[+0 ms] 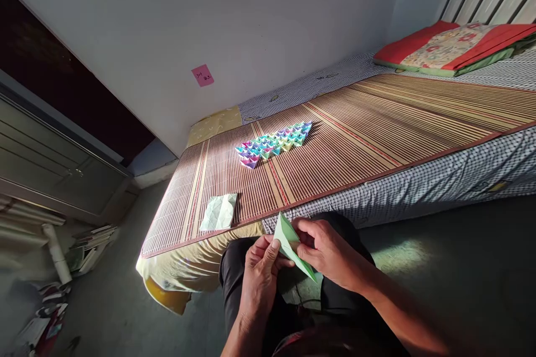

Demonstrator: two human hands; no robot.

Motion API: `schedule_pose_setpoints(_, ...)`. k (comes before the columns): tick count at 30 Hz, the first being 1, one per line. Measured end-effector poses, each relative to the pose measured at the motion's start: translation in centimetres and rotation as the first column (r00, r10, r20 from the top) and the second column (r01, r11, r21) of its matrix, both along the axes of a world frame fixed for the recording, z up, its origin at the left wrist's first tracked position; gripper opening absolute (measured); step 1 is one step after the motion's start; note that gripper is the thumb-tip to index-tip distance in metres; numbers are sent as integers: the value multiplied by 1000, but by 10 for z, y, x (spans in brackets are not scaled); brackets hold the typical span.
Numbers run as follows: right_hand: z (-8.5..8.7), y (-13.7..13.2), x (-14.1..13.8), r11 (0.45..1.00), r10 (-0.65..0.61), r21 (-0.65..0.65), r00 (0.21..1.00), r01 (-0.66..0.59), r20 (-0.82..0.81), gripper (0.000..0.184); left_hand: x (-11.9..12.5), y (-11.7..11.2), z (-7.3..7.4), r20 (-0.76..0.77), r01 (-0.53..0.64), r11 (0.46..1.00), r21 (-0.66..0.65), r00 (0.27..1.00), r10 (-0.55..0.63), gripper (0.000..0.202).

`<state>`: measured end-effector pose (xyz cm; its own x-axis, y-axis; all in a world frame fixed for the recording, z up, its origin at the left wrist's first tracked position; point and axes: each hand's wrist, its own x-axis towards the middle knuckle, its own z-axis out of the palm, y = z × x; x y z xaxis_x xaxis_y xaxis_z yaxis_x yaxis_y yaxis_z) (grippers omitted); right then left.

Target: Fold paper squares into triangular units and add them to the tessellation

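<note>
Above my lap, both hands hold a light green sheet of folded paper [290, 242] that comes to a point at the top. My left hand [262, 268] pinches its left edge between thumb and fingers. On the other side, my right hand [320, 248] grips it, with the thumb against the opened fold and some fingers hidden behind. A pale green stack of creased square paper [219, 212] lies near the front edge of the bamboo mat [335, 162]. Farther back stand several small folded paper boats [272, 143] in purple, blue, green and yellow, grouped in rows.
The mat covers a bed with a checked sheet [439, 162]. A folded red and floral quilt [456, 47] rests at the far right. On the wall is a pink note [202, 75]. A cabinet [54, 150] and piled books [90, 248] stand at left.
</note>
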<state>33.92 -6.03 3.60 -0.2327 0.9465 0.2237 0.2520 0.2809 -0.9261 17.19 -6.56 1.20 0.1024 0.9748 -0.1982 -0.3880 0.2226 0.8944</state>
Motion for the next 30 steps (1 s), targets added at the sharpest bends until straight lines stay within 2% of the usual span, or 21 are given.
schedule_pose_setpoints(3,-9,1,-6,986,-89,149,995,82,45,20,3,-3,5,-49,-68,998,14,996,69,28)
schedule_pose_setpoints(7,-24,7,-13,927,-216,327,974,184,63,20,10,-10,14,-166,-86,996,31,982,90,45)
schedule_pose_setpoints(10,-31,12,-16,879,-286,426,952,214,112,24,14,-14,17,-166,-40,998,44,985,47,54)
schedule_pose_setpoints(13,-33,13,-15,873,-264,455,956,179,130,29,13,-14,12,-108,22,999,35,994,-18,54)
schedule_pose_setpoints(15,-32,12,-13,891,-234,421,967,171,103,29,10,-11,9,-63,19,1000,16,998,-18,43)
schedule_pose_setpoints(19,-25,10,-4,961,-109,256,994,103,9,24,5,-6,9,-32,-47,999,-4,998,47,24)
schedule_pose_setpoints(25,-8,5,10,998,49,41,993,-45,-105,26,1,-5,15,-17,-96,995,31,995,96,23)
schedule_pose_setpoints(28,-7,6,9,993,-27,-115,964,-4,-265,32,-1,-6,10,-65,-103,989,103,992,110,23)
schedule_pose_setpoints(30,-10,7,4,987,-49,-161,953,1,-299,29,-2,-8,6,-97,-75,985,156,991,91,24)
